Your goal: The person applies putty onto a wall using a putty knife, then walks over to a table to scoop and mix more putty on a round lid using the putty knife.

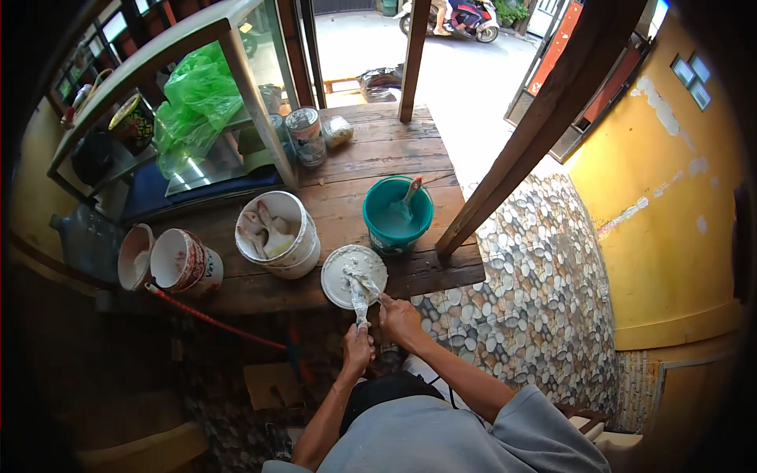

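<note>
My left hand [359,349] is closed round the handle of a putty knife [359,306], its blade coated in white paste. In my right hand [400,320] is a second putty knife [369,284], pointing left across the first; the blades appear to touch. Both blades are over a round white lid [330,292] at the table's front edge, with lumpy white paste [355,264] spread on it. Just behind the lid stands a teal bucket [392,236] with a paintbrush [410,197] leaning inside.
Left of the lid, a white bucket [303,256] holds pinkish and yellowish pieces; two smaller tubs stand farther left. A glass cabinet [236,71] with a green plastic bag occupies the table's left side. A slanted wooden post [520,142] rises at the table's right edge.
</note>
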### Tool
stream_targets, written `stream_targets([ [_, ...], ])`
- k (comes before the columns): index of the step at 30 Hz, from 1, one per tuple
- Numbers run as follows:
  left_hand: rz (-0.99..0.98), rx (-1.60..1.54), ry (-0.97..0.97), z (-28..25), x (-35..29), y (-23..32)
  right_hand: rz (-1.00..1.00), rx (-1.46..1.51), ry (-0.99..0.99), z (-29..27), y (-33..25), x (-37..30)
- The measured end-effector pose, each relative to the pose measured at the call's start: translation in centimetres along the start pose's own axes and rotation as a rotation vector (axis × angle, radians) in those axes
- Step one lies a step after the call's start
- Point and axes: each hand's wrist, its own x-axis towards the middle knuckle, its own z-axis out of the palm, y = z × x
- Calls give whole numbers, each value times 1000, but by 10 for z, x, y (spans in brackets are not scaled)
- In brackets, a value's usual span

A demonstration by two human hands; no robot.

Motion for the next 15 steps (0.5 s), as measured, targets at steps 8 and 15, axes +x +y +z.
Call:
stream_targets([
  [8,-77,-73,0,-2,-4,0,-13,32,42,0,7,-2],
  [15,-70,-8,29,3,-14,-5,1,-36,-25,15,12,-18],
])
